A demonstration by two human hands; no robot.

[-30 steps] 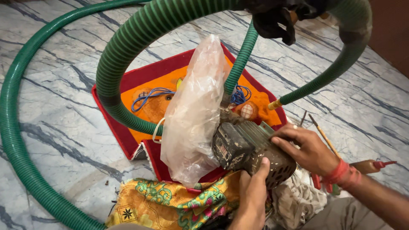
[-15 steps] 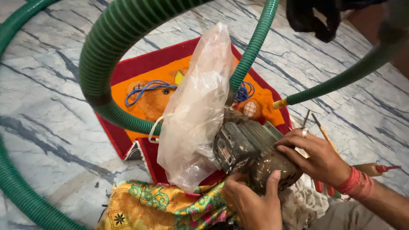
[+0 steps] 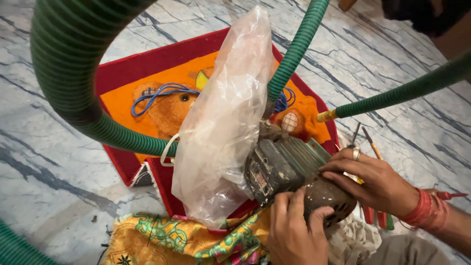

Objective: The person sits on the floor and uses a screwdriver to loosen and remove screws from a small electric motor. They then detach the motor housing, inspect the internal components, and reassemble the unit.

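Both hands (image 3: 294, 230) (image 3: 378, 181) clasp the motor's (image 3: 284, 167) rear end cover (image 3: 326, 198).

Domestic floor serving as an improvised repair spot. Evidence: grey-veined white marble floor (image 3: 59, 162), red-bordered orange cartoon mat (image 3: 142, 110), ribbed green flexible hoses (image 3: 64, 73) and loose screwdrivers (image 3: 375, 216) beside a grimy finned grey motor (image 3: 289, 164).

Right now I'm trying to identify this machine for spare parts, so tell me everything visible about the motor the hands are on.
The motor is a dark grey, ribbed metal body, grimy and worn, with a boxy block on its near side and a rusty, rounded end cover with slots. It lies tilted over a red and orange mat. The left hand grips the end cover from below; the right hand rests on top. A crumpled clear plastic bag presses against its far end, where a green hose rises.
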